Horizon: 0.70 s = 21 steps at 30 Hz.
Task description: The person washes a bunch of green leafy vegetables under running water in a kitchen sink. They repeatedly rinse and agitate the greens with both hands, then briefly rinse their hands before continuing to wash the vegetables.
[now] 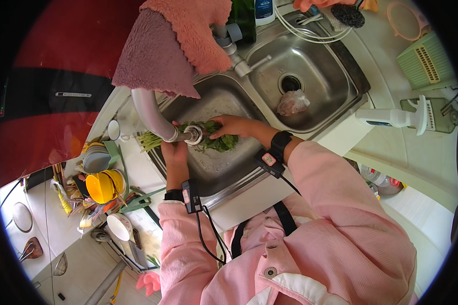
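Note:
A bunch of leafy green vegetables (pixel 225 142) lies across the left basin of a steel double sink (pixel 248 167), under the tap (pixel 194 135). The stems reach past the basin's left edge. My left hand (pixel 175 154) holds the bunch near the stems, its fingers partly hidden by the spout. On the leaves rests my right hand (pixel 233 126), thumb and fingers bent around them. A tied clear plastic bag with pinkish contents (pixel 293 103) sits beside the drain in the right basin.
Two cloths (pixel 156 57) hang over the tap's pipe. A spray bottle (pixel 389 116) lies right of the sink, near a green basket (pixel 427 63). Left are yellow bowls (pixel 100 187), a white mug (pixel 114 129) and a patterned bowl (pixel 119 227). A scrubbing brush (pixel 347 16) is at the back.

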Motion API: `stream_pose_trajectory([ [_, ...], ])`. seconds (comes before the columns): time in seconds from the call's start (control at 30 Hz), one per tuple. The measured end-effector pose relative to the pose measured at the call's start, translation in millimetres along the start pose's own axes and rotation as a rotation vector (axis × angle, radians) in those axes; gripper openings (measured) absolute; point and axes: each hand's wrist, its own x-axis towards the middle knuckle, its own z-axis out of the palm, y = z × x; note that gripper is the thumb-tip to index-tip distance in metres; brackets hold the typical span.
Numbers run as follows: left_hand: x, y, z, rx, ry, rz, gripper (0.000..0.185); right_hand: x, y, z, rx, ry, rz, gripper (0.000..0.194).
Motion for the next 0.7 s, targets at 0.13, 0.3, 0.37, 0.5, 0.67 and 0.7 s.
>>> stream_pose_trajectory([
  [0.13, -8, 12, 3, -0.095, -0.346, -0.063, 0.019, 6, -2, 0, 0.200, -0.043, -0.028, 0.032],
  [0.3, -3, 20, 3, -0.105, 0.069, 0.074, 0.018, 19, 1, 6, 0.335, 0.060, -0.024, 0.028],
  [0.37, -2, 22, 1, -0.138, 0.054, 0.077, 0.020, 22, 2, 10, 0.330, 0.124, -0.023, 0.027],
  [0.5, -2, 22, -5, -0.146, 0.099, 0.103, 0.018, 21, -2, 14, 0.390, 0.234, 0.040, 0.027],
  [0.67, -1, 21, -7, -0.095, 0.000, 0.130, 0.019, 9, 3, 9, 0.484, 0.098, 0.067, 0.027],
  [0.7, 0, 22, -7, -0.031, 0.010, 0.157, 0.019, 7, 6, 8, 0.507, 0.094, 0.039, 0.027],
])
